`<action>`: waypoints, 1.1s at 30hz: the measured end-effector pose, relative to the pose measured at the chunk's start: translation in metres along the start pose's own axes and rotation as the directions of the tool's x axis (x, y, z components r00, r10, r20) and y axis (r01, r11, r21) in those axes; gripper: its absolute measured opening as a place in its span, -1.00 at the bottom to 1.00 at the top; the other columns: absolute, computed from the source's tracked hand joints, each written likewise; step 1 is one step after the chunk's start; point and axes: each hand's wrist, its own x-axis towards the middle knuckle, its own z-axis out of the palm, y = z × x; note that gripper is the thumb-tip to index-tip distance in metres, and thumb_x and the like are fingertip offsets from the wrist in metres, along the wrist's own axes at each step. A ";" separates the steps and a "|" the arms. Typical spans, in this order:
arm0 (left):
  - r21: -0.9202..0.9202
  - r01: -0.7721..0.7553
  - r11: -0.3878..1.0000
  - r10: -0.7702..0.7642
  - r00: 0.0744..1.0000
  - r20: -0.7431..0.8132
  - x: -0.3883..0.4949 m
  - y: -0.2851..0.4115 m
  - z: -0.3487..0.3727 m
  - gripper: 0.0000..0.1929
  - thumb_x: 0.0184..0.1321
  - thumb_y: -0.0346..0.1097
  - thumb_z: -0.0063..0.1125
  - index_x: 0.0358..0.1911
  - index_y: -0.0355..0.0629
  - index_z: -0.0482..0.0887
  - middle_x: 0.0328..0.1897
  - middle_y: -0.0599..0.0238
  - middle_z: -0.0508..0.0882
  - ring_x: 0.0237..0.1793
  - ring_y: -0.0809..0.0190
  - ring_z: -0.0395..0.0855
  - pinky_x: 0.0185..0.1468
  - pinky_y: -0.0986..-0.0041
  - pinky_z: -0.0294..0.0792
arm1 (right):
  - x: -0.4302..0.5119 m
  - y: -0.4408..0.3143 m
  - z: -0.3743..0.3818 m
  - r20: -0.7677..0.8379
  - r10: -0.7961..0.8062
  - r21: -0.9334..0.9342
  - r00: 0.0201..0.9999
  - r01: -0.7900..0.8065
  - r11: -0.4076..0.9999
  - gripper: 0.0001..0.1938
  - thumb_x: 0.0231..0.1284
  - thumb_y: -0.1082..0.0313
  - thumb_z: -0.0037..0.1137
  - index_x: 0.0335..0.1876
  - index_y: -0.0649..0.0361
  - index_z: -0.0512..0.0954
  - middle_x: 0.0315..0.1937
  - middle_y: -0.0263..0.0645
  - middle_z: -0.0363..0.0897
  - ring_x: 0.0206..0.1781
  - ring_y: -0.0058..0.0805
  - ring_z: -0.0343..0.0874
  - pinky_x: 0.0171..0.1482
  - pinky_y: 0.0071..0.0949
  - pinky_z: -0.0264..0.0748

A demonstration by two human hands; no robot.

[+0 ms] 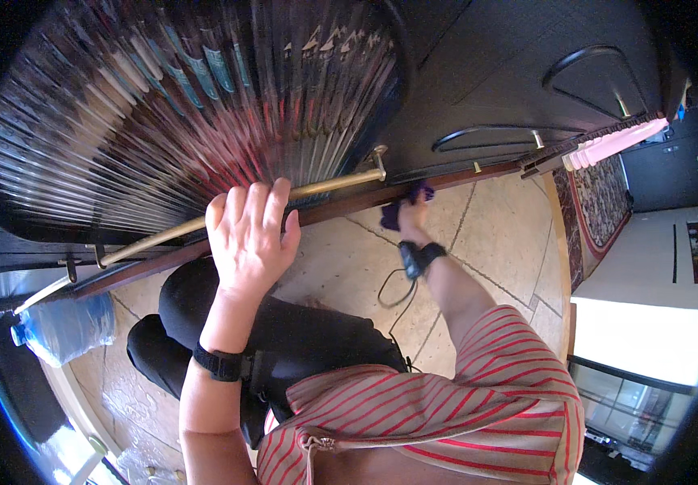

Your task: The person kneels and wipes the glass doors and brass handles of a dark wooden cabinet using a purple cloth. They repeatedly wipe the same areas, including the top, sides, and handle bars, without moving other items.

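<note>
My left hand (pixel 249 236) lies over a brass-coloured bar handle (pixel 158 237), its fingers bent across the bar and the thumb apart. The bar runs along the edge of a dark panel with ribbed, see-through glass (pixel 252 121); red, teal and pale shapes show through or on it. To the right, my right hand (pixel 414 213) holds a crumpled dark purple cloth (pixel 390 216) just below a reddish-brown edge strip (pixel 349 203). This hand is slightly blurred, and the cloth is partly hidden by it. Both wrists wear black straps.
A large blue-tinted plastic bottle (pixel 69 327) lies at the left on the tiled floor (pixel 500 230). Pink cloth (pixel 616 144) hangs over a rail at the upper right, by black looped handles (pixel 507 136). A patterned rug (pixel 599 203) is farther right. A dark cable hangs near my right wrist.
</note>
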 end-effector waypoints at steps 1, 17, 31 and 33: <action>0.004 0.001 1.000 -0.001 1.000 -0.001 0.000 0.000 0.000 -0.56 -0.05 -0.19 0.25 -0.04 -0.10 0.52 -0.33 0.28 0.49 -0.25 0.11 0.46 -0.03 0.25 0.25 | -0.025 -0.013 0.019 -0.039 -0.014 -0.069 0.999 0.011 0.998 -0.29 0.11 0.40 0.04 0.45 0.21 0.11 0.09 0.11 0.50 0.15 -0.09 0.49 0.19 -0.33 0.40; -0.057 -0.022 0.998 0.014 0.990 -0.140 -0.004 -0.002 0.005 -0.60 -0.07 -0.30 0.22 -0.08 -0.12 0.53 -0.35 0.30 0.48 -0.30 0.15 0.46 -0.06 0.30 0.28 | -0.097 -0.183 -0.049 0.465 -0.057 0.883 0.883 -0.459 0.093 -0.67 0.22 0.56 -0.01 0.09 0.07 0.40 -0.03 -0.28 0.55 -0.02 -0.30 0.58 0.04 -0.22 0.59; -0.065 -0.031 0.997 0.020 0.988 -0.156 -0.012 -0.003 0.005 -0.51 -0.06 -0.36 0.17 0.06 -0.13 0.51 -0.10 0.29 0.56 -0.11 0.17 0.51 0.09 0.28 0.30 | -0.125 -0.213 -0.039 0.209 -0.053 0.882 0.976 -0.164 0.442 -0.65 0.14 0.59 0.15 0.06 0.21 0.43 -0.06 -0.34 0.53 -0.04 -0.49 0.50 0.08 -0.41 0.41; -0.090 -0.048 0.995 0.034 0.988 -0.148 -0.014 -0.005 0.004 -0.44 -0.07 -0.35 0.20 0.13 -0.14 0.48 -0.01 0.24 0.55 -0.02 0.12 0.50 0.17 0.22 0.28 | -0.128 -0.213 -0.048 0.318 -0.117 0.883 0.941 -0.249 0.399 -0.64 0.14 0.58 0.14 0.07 0.18 0.43 -0.06 -0.30 0.54 -0.01 -0.44 0.53 0.10 -0.38 0.44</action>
